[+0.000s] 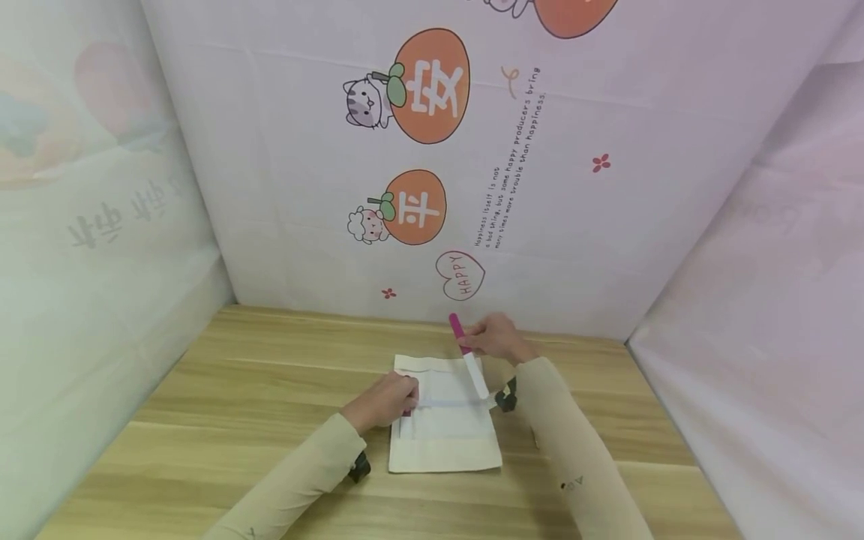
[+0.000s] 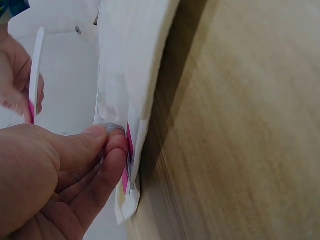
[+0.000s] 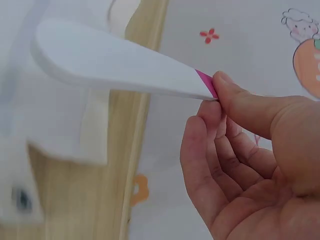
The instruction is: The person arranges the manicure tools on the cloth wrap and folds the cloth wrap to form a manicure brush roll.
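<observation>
A flat nail file (image 1: 476,375), one part pink and the other white with rounded ends, is pinched between the thumb and fingers of my right hand (image 1: 496,337). Its white end slants down over an off-white cloth pouch (image 1: 445,454) that lies opened out on the table. A pale grey band (image 1: 454,403) runs across the pouch. At the pouch's left edge, my left hand (image 1: 386,400) pinches this band (image 2: 114,127) between thumb and curled fingers. Beside those fingertips, a second pink piece (image 2: 125,181) lies against the cloth, partly hidden by the hand.
The wood-grain table (image 1: 270,420) extends around the pouch. A white printed sheet (image 1: 304,187) stands behind it, with white side sheets (image 1: 763,300) at left and right. Dark wrist devices (image 1: 360,467) sit beneath both sleeves.
</observation>
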